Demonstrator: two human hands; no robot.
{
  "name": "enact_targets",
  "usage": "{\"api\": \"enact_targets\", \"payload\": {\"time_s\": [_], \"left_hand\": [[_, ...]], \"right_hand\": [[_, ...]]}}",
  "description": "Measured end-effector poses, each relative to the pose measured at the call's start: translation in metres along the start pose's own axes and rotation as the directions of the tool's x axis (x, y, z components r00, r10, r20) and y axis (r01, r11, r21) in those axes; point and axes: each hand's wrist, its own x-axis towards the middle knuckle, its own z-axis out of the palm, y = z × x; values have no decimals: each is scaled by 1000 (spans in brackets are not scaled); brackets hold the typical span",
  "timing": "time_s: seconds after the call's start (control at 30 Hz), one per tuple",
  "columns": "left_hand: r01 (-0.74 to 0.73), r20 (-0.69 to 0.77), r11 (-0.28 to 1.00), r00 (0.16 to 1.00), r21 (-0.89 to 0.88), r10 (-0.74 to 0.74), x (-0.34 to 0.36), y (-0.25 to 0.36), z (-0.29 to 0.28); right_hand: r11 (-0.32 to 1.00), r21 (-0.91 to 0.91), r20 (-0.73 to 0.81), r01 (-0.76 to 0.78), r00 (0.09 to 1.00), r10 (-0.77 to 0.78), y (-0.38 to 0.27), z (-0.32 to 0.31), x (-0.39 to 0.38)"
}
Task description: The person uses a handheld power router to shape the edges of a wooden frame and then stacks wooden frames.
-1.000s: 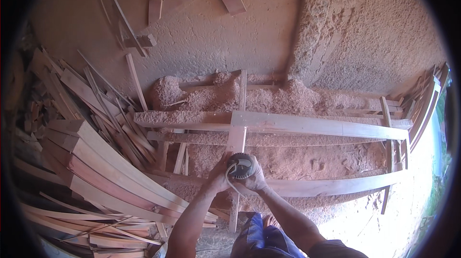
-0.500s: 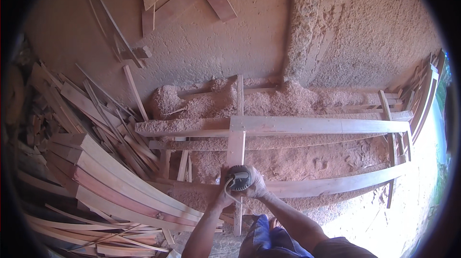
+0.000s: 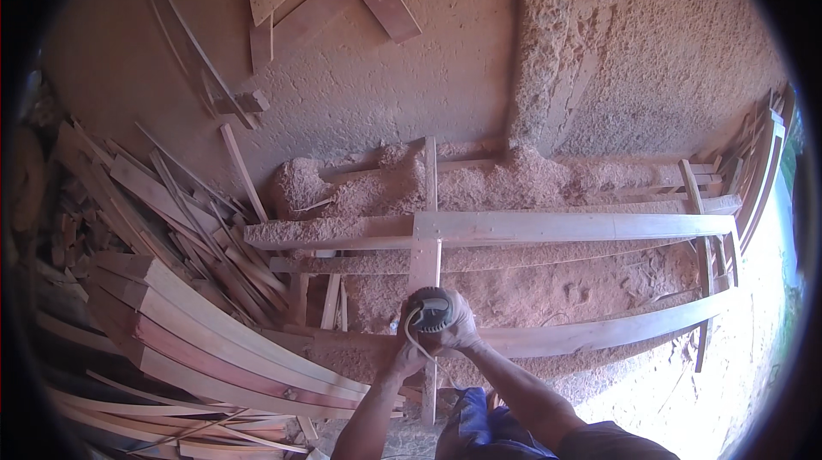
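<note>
Both hands grip a corded power tool (image 3: 431, 309) with a round, dark, vented top; its exact kind cannot be made out from above. My left hand (image 3: 409, 352) closes round its left side, partly under the pale cord. Wrapped about the right side is my right hand (image 3: 462, 325). The tool sits at the near end of the short crosspiece (image 3: 425, 261) of a wooden frame. A long straight rail (image 3: 582, 225) joins that crosspiece at its far end, and a gently curved rail (image 3: 608, 336) runs rightward from near my hands. The tool's working end is hidden beneath it.
Stacked curved boards (image 3: 214, 323) lie at the left, with thin offcuts (image 3: 137, 195) heaped behind. Sawdust (image 3: 531, 186) covers the beams below the frame and banks against the rough wall (image 3: 411, 75). Curved wooden pieces (image 3: 762, 178) lean at the far right.
The view has shifted slightly, moving most of the scene a little. Both hands still hold the power tool at nearly the same place on the frame.
</note>
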Motion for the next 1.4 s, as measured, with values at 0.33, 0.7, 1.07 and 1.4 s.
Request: {"api": "enact_targets", "payload": {"time_s": [0.33, 0.7, 1.07, 1.4], "left_hand": [[171, 241, 966, 963, -192, -123, -20, -44, 17], [152, 236, 988, 962, -40, -138, 16, 25, -28], [158, 233, 987, 961, -19, -149, 16, 28, -27], [159, 224, 986, 964, -48, -145, 15, 26, -25]], "right_hand": [[997, -31, -60, 71, 996, -73, 10, 0, 38], [994, -111, -71, -1, 997, -7, 28, -11, 75], [997, -22, -218, 77, 973, -80, 25, -21, 113], [999, -39, -155, 7, 988, -13, 48, -23, 132]]}}
